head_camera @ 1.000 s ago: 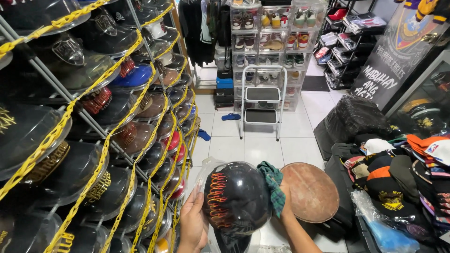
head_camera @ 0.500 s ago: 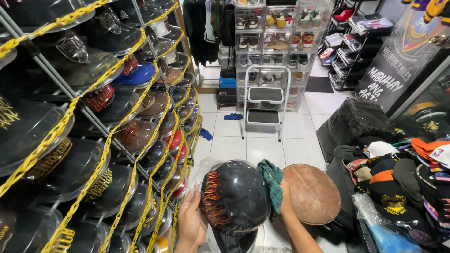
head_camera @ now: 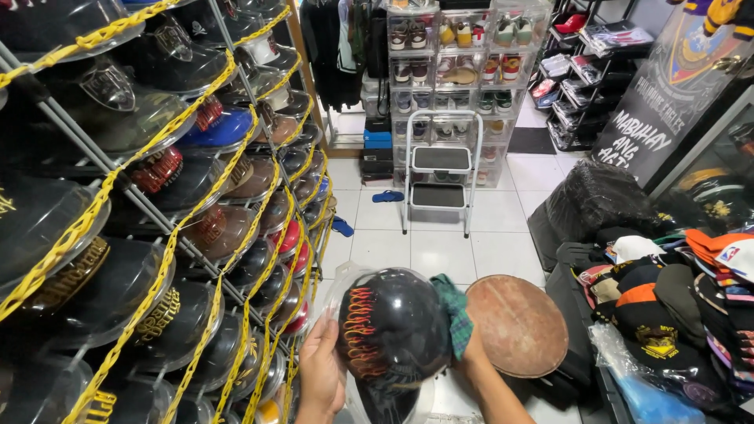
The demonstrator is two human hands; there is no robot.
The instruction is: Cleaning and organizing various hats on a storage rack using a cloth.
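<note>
My left hand (head_camera: 322, 377) grips the black flame-embroidered cap (head_camera: 397, 330) at lower centre, crown facing me, long axis vertical; my right hand (head_camera: 471, 357) presses a green cloth (head_camera: 454, 310) against it, above white floor tiles (head_camera: 440, 251).

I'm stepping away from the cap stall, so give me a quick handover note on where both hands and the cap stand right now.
Left hand: grips the left side of the black cap in its clear plastic cover, red-orange flame lettering facing out.
Right hand: presses a green checked cloth against the cap's right side.
Nearby: round brown stool to the right, rack of covered caps to the left.
Done: cap is off the rack.
Left: cannot tell how much is wiped.
</note>
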